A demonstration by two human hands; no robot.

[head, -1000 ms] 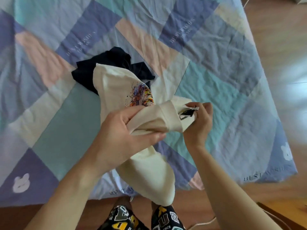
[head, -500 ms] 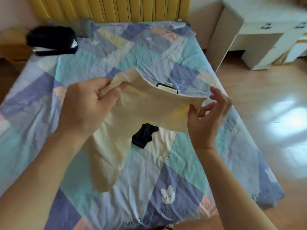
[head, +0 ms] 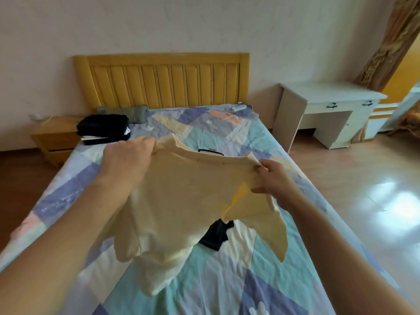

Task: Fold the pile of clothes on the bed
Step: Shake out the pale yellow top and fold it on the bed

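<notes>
I hold a cream T-shirt (head: 181,201) up over the bed (head: 227,280), stretched between both hands at the shoulders. My left hand (head: 127,162) grips its left shoulder. My right hand (head: 272,180) pinches its right shoulder, with the sleeve hanging below. The collar with a black label faces away from me. The shirt's lower part hangs down and touches the patchwork sheet. A dark garment (head: 216,233) lies crumpled on the bed under the shirt, mostly hidden by it.
A stack of folded dark clothes (head: 103,129) and a grey-green item (head: 136,111) lie near the yellow headboard (head: 162,80). A wooden nightstand (head: 54,135) stands left of the bed, a white desk (head: 322,110) to the right. Shiny wooden floor runs along the right side.
Both hands have lifted the cream shirt off the dark garment and spread it apart at the shoulders. My view has tilted up from the bed toward the headboard and wall.
</notes>
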